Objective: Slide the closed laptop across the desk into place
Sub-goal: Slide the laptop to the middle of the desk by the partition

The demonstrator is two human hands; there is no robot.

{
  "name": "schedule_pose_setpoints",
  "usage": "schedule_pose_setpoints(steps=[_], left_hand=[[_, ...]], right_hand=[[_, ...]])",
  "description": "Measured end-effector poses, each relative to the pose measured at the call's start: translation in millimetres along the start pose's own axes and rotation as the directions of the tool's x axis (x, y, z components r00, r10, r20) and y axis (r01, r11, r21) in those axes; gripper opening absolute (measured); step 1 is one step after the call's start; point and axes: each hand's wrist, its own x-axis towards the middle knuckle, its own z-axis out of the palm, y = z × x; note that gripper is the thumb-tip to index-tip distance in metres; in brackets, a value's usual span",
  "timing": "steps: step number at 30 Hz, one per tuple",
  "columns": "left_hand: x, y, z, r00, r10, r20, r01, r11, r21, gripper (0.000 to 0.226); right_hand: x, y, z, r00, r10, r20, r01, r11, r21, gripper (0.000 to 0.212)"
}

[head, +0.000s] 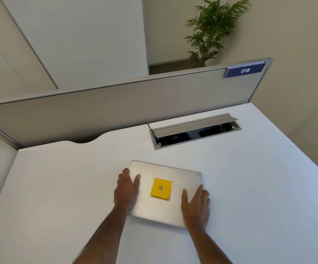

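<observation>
A closed silver laptop [170, 173] lies flat on the white desk [259, 187], slightly turned, with a yellow sticky note [161, 188] stuck on the middle of its lid. My left hand [126, 187] grips the laptop's left edge, thumb on top of the lid and fingers wrapped over the side. My right hand [196, 205] holds the right near corner, thumb on the lid and fingers over the right edge. Both forearms reach in from the bottom of the view.
An open cable tray [195, 131] with its grey flap raised sits in the desk behind the laptop. A grey partition [116, 107] with a blue "018" label [245, 70] bounds the far edge. The desk's right edge runs diagonally. A potted plant [211, 29] stands beyond.
</observation>
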Motion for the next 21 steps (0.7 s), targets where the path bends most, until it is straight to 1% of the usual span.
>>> schedule_pose_setpoints(steps=[6,10,13,17,21], left_hand=[[3.0,-8.2,1.4,1.000,-0.010,0.007,0.010,1.000,-0.010,0.046],[4.2,-8.7,4.1,1.000,0.008,-0.025,-0.007,1.000,0.020,0.046],[5.5,-4.7,3.6,0.997,0.043,-0.057,-0.036,0.993,0.115,0.045],[6.5,0.3,1.7,0.989,0.141,-0.041,-0.117,0.925,0.362,0.039],[6.6,1.2,1.0,0.982,0.185,-0.048,-0.144,0.884,0.445,0.033]], right_hand=[[-2.7,-5.6,5.4,1.000,-0.003,-0.004,0.003,1.000,-0.023,0.072],[-4.4,-8.4,8.8,1.000,-0.003,-0.019,0.002,0.999,-0.045,0.069],[-5.9,-11.0,10.7,1.000,0.004,-0.024,-0.005,0.998,-0.064,0.068],[-6.8,-13.3,11.6,1.000,0.016,-0.019,-0.017,0.997,-0.080,0.068],[-7.1,-13.4,12.1,1.000,0.015,-0.016,-0.016,0.993,-0.115,0.068]])
